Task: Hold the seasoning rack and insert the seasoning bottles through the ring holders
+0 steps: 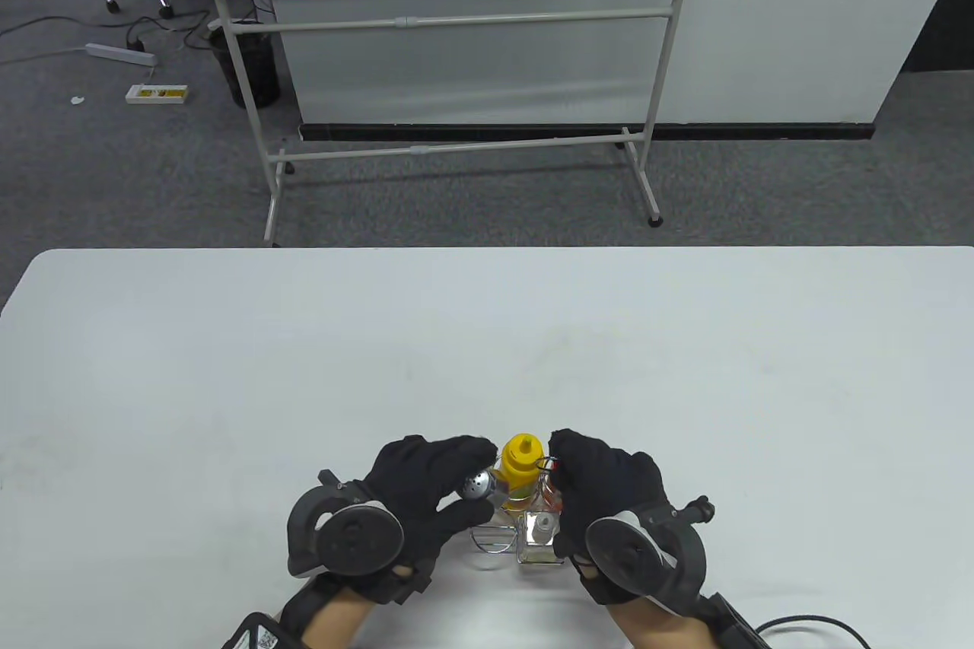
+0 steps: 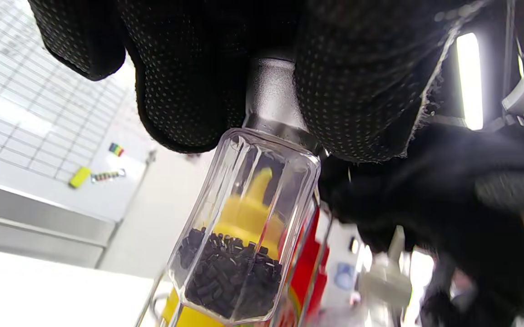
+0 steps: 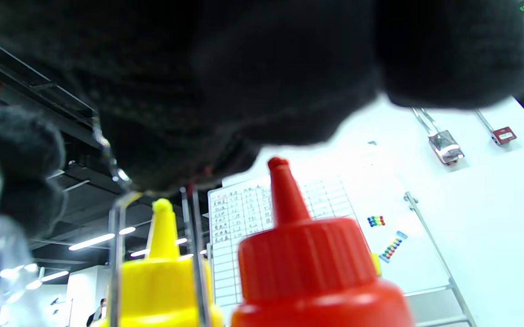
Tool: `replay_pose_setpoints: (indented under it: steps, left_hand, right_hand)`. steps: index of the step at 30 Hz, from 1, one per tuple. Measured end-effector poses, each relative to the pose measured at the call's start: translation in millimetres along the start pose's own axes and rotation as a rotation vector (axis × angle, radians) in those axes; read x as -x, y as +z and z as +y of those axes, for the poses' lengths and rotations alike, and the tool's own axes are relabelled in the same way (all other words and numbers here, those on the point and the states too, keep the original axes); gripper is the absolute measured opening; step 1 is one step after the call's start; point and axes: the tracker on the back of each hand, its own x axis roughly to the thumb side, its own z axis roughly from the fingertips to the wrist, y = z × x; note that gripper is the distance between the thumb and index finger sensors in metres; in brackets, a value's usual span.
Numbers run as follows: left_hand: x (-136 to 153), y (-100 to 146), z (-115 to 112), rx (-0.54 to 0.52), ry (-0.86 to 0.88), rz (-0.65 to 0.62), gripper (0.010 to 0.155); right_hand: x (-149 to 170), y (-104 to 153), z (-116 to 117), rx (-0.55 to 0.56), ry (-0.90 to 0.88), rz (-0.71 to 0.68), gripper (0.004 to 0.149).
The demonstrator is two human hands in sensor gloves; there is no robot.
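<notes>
The wire seasoning rack (image 1: 494, 541) stands near the table's front edge, with one empty ring at its front left. A yellow-capped bottle (image 1: 521, 455), a red-capped bottle (image 3: 307, 263) and a clear bottle with a white cap (image 1: 542, 527) sit in it. My right hand (image 1: 567, 470) grips the rack's top wire handle (image 3: 107, 154) from above. My left hand (image 1: 468, 478) pinches a glass pepper shaker (image 2: 239, 254) by its silver perforated cap (image 1: 478, 483). It holds the shaker tilted, at the rack's left side, above the table. The shaker's base is hidden in the table view.
The white table (image 1: 487, 345) stretches far and wide around the rack. A whiteboard on a stand (image 1: 456, 33) is on the floor beyond the far edge. A cable (image 1: 806, 626) trails from my right wrist at the front edge.
</notes>
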Motion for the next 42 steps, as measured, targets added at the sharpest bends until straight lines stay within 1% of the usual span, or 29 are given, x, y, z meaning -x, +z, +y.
replay_pose_setpoints:
  steps: [2, 3, 6, 9, 15, 21, 26, 30, 34, 36, 39, 42]
  left_hand:
    - [-2.7, 4.1, -2.3, 0.028, -0.047, -0.012, 0.068]
    - [-3.7, 6.0, -4.1, 0.026, -0.041, -0.014, 0.068]
    - [-8.0, 9.6, -15.2, 0.097, -0.016, -0.023, 0.068]
    - [-12.2, 10.4, -24.7, 0.135, -0.054, -0.040, 0.068]
    - [-11.5, 10.5, -35.6, 0.157, -0.088, -0.039, 0.065]
    - [-12.9, 10.9, -43.3, 0.195, -0.144, -0.068, 0.066]
    - [-12.5, 11.2, -48.9, 0.235, -0.151, -0.068, 0.066]
    - [-11.3, 11.2, -49.7, 0.244, -0.147, -0.063, 0.066]
    - [-8.7, 11.8, -47.9, 0.237, -0.135, -0.064, 0.066]
    - [-6.3, 12.5, -44.9, 0.222, -0.110, -0.061, 0.062]
    - [-0.1, 14.2, -35.6, 0.154, -0.070, -0.046, 0.064]
    - [10.7, 16.3, -23.9, 0.090, -0.085, -0.002, 0.065]
  right_hand:
    - [-0.5, 0.0, 0.0, -0.007, -0.001, 0.002, 0.052]
    - [-0.7, 0.5, 0.1, -0.006, -0.002, 0.001, 0.051]
    - [-3.4, 1.6, -1.1, 0.004, 0.008, -0.015, 0.051]
    - [-4.9, 2.0, -2.7, 0.009, 0.015, -0.019, 0.051]
    - [-5.0, 2.8, -2.6, 0.009, 0.005, -0.008, 0.051]
    - [-6.1, 4.1, -2.1, 0.003, 0.000, -0.008, 0.051]
    - [-7.6, 5.0, -2.0, 0.002, -0.006, -0.017, 0.051]
    - [-9.6, 6.3, -0.8, -0.004, -0.002, -0.029, 0.051]
    - [-9.8, 6.5, -1.0, 0.001, 0.004, -0.032, 0.051]
    - [-9.2, 6.4, -1.5, 0.004, 0.007, -0.030, 0.051]
    - [-7.8, 6.0, -1.9, 0.004, 0.008, -0.020, 0.051]
    - [-6.2, 5.3, -2.1, -0.002, 0.010, -0.014, 0.051]
